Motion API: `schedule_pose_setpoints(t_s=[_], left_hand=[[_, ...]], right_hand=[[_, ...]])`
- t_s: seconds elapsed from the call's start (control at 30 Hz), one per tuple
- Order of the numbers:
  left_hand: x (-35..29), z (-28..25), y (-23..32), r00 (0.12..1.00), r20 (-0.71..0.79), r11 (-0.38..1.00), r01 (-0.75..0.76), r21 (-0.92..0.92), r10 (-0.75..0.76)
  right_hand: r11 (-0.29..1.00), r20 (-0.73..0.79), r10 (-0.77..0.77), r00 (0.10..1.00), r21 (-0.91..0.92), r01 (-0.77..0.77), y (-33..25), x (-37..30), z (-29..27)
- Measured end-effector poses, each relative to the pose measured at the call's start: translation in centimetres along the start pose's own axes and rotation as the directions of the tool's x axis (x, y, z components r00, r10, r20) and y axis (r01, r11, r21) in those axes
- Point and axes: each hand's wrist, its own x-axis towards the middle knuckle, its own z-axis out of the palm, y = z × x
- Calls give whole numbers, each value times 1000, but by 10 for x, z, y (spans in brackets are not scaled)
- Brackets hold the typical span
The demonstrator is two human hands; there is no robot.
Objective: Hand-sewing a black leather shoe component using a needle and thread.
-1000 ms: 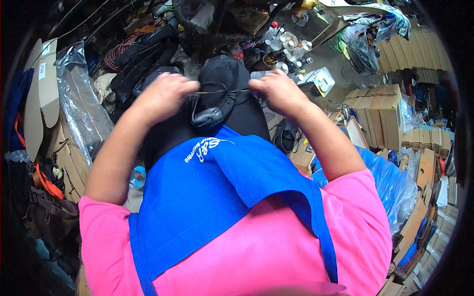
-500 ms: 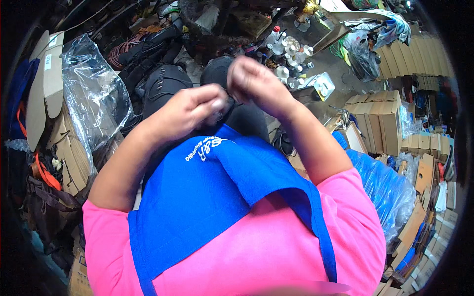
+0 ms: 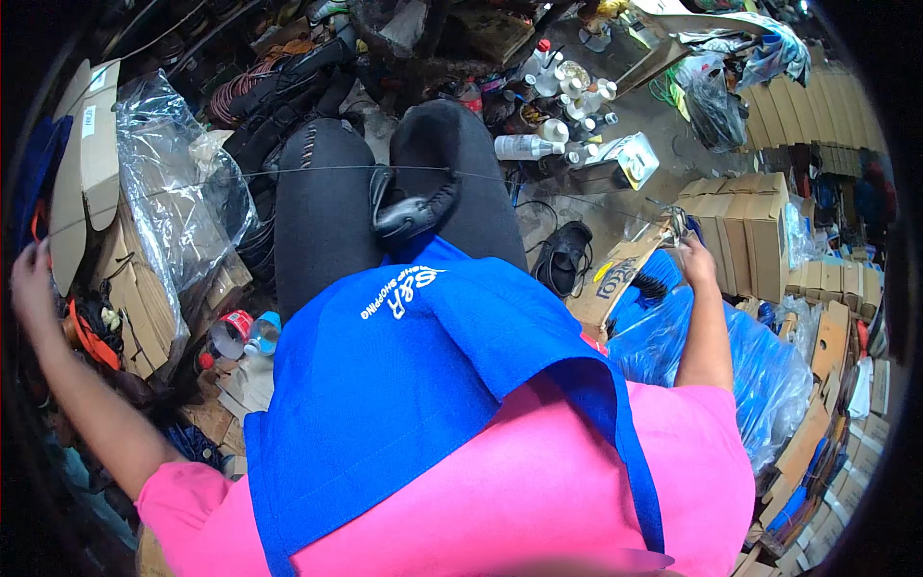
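A black shoe (image 3: 415, 210) rests between my knees, its sole and upper only partly showing. A thin thread (image 3: 322, 169) runs out from it to both sides, stretched taut across my dark trousers. At the far left my left hand (image 3: 33, 284), slightly blurred, is closed on one side of the thread, beside the cardboard pieces. My right hand (image 3: 694, 260) is out to the right, its fingers closed around the other side of the thread, above a printed cardboard piece (image 3: 615, 284). The thread is too fine to follow right into the fingers.
Another black shoe (image 3: 562, 258) lies right of my knees. Several bottles (image 3: 567, 96) stand ahead. Clear plastic sheeting (image 3: 173, 183) covers cardboard at left; a plastic-wrapped blue bundle (image 3: 711, 346) and cardboard boxes (image 3: 745, 231) are at right. A red-and-clear container (image 3: 231, 332) sits near my left hip.
My hands were together above the shoe; they have swung wide apart, left to the far left and right to the right, drawing the thread out. The shoe is now uncovered.
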Motion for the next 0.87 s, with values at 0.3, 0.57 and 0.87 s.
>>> schedule_pose_setpoints(t_s=[0.3,0.57,0.87], left_hand=[[-96,43,412,643,37,270,-268,-925,765],[-74,84,451,354,333,372,-46,-927,874],[-69,94,452,161,421,358,313,-880,893]], right_hand=[[397,27,-773,634,800,450,-319,-38,-64],[325,-106,-850,516,666,672,-360,-24,-65],[359,18,-897,441,610,707,-367,-20,-78]])
